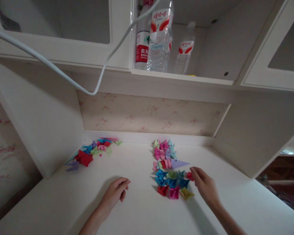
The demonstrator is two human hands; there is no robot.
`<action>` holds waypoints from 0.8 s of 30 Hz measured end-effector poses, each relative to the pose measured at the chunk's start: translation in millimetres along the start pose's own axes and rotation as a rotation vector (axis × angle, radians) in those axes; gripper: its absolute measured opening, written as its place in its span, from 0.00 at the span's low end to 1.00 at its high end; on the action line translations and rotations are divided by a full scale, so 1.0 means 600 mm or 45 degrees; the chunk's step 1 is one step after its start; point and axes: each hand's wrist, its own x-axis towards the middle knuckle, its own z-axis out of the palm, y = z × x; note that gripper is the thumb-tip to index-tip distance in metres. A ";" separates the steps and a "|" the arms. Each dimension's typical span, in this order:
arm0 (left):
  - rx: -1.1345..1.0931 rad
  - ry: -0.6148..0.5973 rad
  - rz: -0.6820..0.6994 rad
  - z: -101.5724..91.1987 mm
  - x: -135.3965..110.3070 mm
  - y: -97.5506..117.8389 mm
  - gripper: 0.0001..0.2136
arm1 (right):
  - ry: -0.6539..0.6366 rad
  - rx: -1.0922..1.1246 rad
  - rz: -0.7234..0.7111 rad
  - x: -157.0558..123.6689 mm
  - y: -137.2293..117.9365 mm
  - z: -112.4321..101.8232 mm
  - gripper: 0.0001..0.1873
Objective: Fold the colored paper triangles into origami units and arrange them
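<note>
My left hand [115, 192] rests on the white desk [137, 212] with its fingers loosely curled and nothing in them. My right hand [204, 184] reaches into a pile of small folded coloured paper pieces [170, 169], its fingertips pinched on a red folded piece [189, 176] at the pile's right edge. A purple paper triangle [180, 163] lies just above that hand. A second pile of folded paper pieces [90, 151] lies at the back left of the desk, with a bigger red piece [83, 158] in it.
Side panels wall in the desk on the left [39, 130] and right [254, 137]. A shelf above holds three water bottles [160, 36]. A white cable [63, 73] hangs across the upper cabinets. Floral wallpaper [149, 114] backs the desk.
</note>
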 end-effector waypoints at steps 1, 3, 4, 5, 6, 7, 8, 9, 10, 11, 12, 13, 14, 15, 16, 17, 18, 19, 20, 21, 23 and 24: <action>0.015 0.001 0.006 0.001 -0.001 0.001 0.17 | -0.068 0.100 -0.024 -0.026 -0.027 0.022 0.22; 0.046 0.006 0.025 0.002 -0.002 0.003 0.17 | -0.213 0.345 -0.020 -0.081 -0.081 0.078 0.21; 0.057 0.009 0.029 0.002 -0.003 0.004 0.17 | -0.331 0.455 0.006 -0.108 -0.106 0.109 0.20; 0.065 0.010 0.027 0.002 -0.003 0.005 0.17 | -0.433 0.550 0.055 -0.132 -0.130 0.142 0.21; 0.073 0.007 0.020 0.002 -0.004 0.005 0.17 | -0.550 0.616 0.092 -0.155 -0.150 0.175 0.20; 0.080 0.003 0.014 0.002 -0.004 0.006 0.17 | -0.646 0.655 0.110 -0.174 -0.167 0.207 0.19; 0.086 0.000 0.016 0.001 -0.004 0.007 0.17 | -0.725 0.679 0.115 -0.189 -0.182 0.236 0.18; 0.095 0.004 0.028 0.000 -0.005 0.007 0.16 | -0.776 0.687 0.099 -0.202 -0.192 0.261 0.17; 0.109 0.019 0.049 -0.001 -0.005 0.007 0.16 | -0.790 0.664 0.039 -0.211 -0.199 0.282 0.17; 0.130 0.047 0.071 -0.002 -0.004 0.007 0.15 | -0.774 0.627 -0.035 -0.218 -0.204 0.297 0.17; 0.155 0.082 0.090 -0.002 -0.004 0.007 0.15 | -0.758 0.589 -0.102 -0.222 -0.205 0.307 0.17; 0.186 0.113 0.105 -0.002 -0.004 0.006 0.15 | -0.747 0.557 -0.157 -0.224 -0.204 0.312 0.17; 0.221 0.134 0.120 -0.001 -0.004 0.004 0.15 | -0.747 0.540 -0.187 -0.225 -0.202 0.313 0.17; 0.251 0.146 0.134 0.001 -0.003 0.001 0.15 | -0.763 0.543 -0.191 -0.224 -0.199 0.312 0.17; 0.274 0.152 0.141 0.002 -0.002 -0.003 0.15 | -0.785 0.561 -0.181 -0.223 -0.196 0.309 0.18; 0.289 0.162 0.140 0.003 0.001 -0.007 0.16 | -0.799 0.584 -0.168 -0.221 -0.194 0.306 0.18; 0.301 0.176 0.135 0.003 0.005 -0.011 0.16 | -0.802 0.604 -0.153 -0.220 -0.192 0.304 0.18; 0.322 0.201 0.129 0.002 0.011 -0.015 0.17 | -0.800 0.617 -0.142 -0.219 -0.191 0.302 0.19; 0.359 0.232 0.131 -0.001 0.020 -0.017 0.18 | -0.797 0.623 -0.138 -0.218 -0.190 0.301 0.19; 0.425 0.266 0.153 -0.006 0.031 -0.018 0.19 | -0.794 0.621 -0.139 -0.218 -0.190 0.302 0.18; 0.694 0.336 0.266 -0.023 0.064 -0.011 0.20 | -0.799 0.607 -0.142 -0.218 -0.190 0.305 0.18; 0.866 0.365 0.335 -0.033 0.085 -0.003 0.20 | -0.803 0.599 -0.139 -0.218 -0.189 0.308 0.17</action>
